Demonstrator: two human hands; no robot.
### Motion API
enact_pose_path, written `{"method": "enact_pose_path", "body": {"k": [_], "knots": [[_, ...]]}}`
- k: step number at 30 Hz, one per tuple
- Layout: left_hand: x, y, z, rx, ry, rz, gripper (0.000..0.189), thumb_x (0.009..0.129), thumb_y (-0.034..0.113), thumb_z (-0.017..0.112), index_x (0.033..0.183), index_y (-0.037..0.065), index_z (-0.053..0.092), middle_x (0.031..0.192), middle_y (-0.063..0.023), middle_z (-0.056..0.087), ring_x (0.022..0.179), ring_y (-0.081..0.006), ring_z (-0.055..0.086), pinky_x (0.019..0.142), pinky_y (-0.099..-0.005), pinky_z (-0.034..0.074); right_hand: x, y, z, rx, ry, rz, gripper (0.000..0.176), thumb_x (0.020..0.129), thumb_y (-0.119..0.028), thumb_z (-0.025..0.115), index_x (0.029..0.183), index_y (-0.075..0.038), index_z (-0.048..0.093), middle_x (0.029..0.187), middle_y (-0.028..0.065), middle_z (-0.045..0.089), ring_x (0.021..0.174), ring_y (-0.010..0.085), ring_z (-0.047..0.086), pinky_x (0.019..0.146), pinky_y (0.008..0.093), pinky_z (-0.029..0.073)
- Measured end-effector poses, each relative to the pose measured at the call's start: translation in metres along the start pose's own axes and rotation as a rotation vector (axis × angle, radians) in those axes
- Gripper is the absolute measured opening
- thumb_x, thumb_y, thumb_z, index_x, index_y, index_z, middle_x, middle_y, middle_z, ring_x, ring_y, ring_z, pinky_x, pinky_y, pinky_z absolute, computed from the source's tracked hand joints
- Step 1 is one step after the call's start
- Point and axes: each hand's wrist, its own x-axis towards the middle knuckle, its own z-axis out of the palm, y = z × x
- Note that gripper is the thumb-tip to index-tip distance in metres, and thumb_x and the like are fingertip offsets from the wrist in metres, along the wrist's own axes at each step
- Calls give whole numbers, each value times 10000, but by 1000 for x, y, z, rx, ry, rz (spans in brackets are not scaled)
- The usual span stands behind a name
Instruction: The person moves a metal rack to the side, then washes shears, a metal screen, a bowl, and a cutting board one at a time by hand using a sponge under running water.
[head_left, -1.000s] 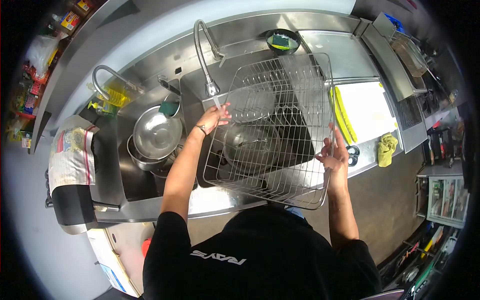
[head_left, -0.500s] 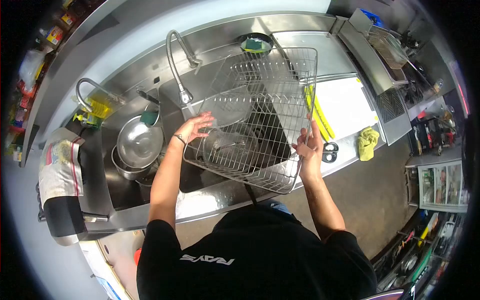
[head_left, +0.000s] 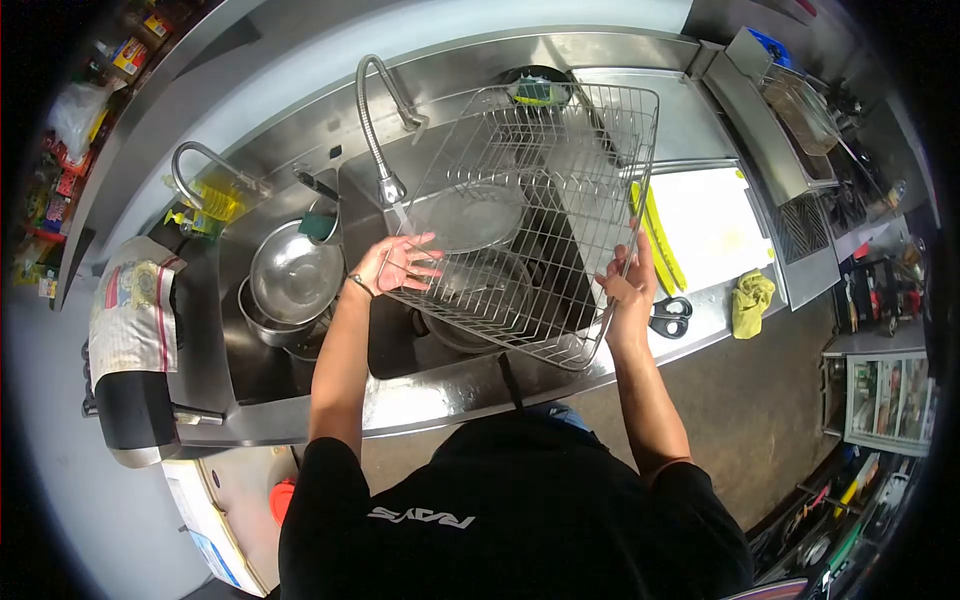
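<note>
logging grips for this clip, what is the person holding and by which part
A wire dish rack, tilted over the sink, in both hands: the left hand takes its near left corner by the faucet, the right hand its right rim.

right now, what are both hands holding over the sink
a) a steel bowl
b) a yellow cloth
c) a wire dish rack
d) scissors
C: the left hand and the right hand grip opposite edges of the wire dish rack, which is tilted above the sink. The steel bowl sits untouched in the other basin.
</note>
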Motion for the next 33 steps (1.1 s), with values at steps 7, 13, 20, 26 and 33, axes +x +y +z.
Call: {"method": "enact_pose_path", "body": {"k": [7, 13, 20, 26, 33], "knots": [[4, -8, 1, 369, 562, 120, 649, 850, 587, 401, 1125, 9, 511, 1124, -134, 568, 969, -269, 591, 756, -384, 496, 2, 11, 14, -3, -14, -97, 812, 536, 67, 426, 1338, -2, 316, 1408, 67, 297, 900, 126, 403, 698, 187, 403], [-4, -23, -32, 137, 700, 182, 718, 804, 636, 446, 1200, 39, 477, 1100, -120, 571, 887, -212, 596, 730, -324, 466, 3, -12, -6, 85, 19, 65, 872, 536, 26, 444, 1380, -118, 277, 971, 0, 415, 764, 90, 417, 737, 258, 432], [-11, -110, -91, 184, 857, 41, 459, 870, 413, 483, 1188, 83, 481, 1084, -93, 579, 850, -195, 595, 675, -314, 492, -2, -53, -30, 200, 89, 83, 860, 552, -42, 439, 1386, -126, 246, 918, -16, 402, 717, 66, 409, 780, 412, 456], [-17, -174, -74, 317, 863, -141, 401, 849, 390, 550, 1102, 81, 510, 931, -61, 613, 763, -157, 601, 585, -296, 473, 23, -74, -57, 265, 145, -36, 786, 611, -45, 465, 1367, -164, 287, 865, -32, 387, 725, 68, 407, 770, 417, 384], [-20, -187, -86, 390, 803, -124, 462, 862, 417, 526, 1150, 56, 502, 964, -59, 607, 736, -160, 583, 600, -318, 463, 140, -46, -74, 213, 389, -129, 722, 691, -58, 461, 1364, -229, 261, 709, -61, 357, 679, 63, 366, 863, 605, 281]]}}
